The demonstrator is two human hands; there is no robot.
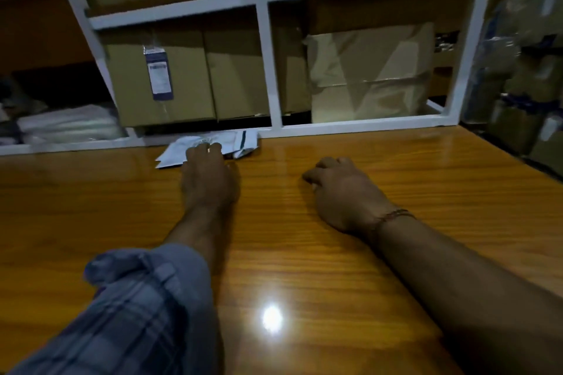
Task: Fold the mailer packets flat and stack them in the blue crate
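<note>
At the far edge of the glossy wooden table [396, 167], hard against the white metal shelf frame [359, 125], lies a white mailer packet [240, 144], thin, crinkled plastic with a dark stripe near its right end. Its long axis runs left to right along the table edge, the left corner dipping a little toward the camera and the right end partly folded over on itself. The left hand [207, 173] reaches out flat across the table, fingers laid on the packet's middle; the fingertips are blurred, so whether they press or pinch the plastic cannot be told. The left forearm comes out of a rolled, checked blue-grey sleeve [146, 298]. The right hand [341, 192] rests knuckles-up on the bare wood well to the right of the packet, fingers curled under and holding nothing, a thin braided wristband [393, 216] at the wrist. The table's orange-brown grain runs sideways and carries a bright round glare spot [272, 317]. Behind the frame stand plain brown cardboard boxes [182, 76], one bearing a tall blue-and-white label [158, 74], and folded pale plastic sheets [70, 126] at the left.
</note>
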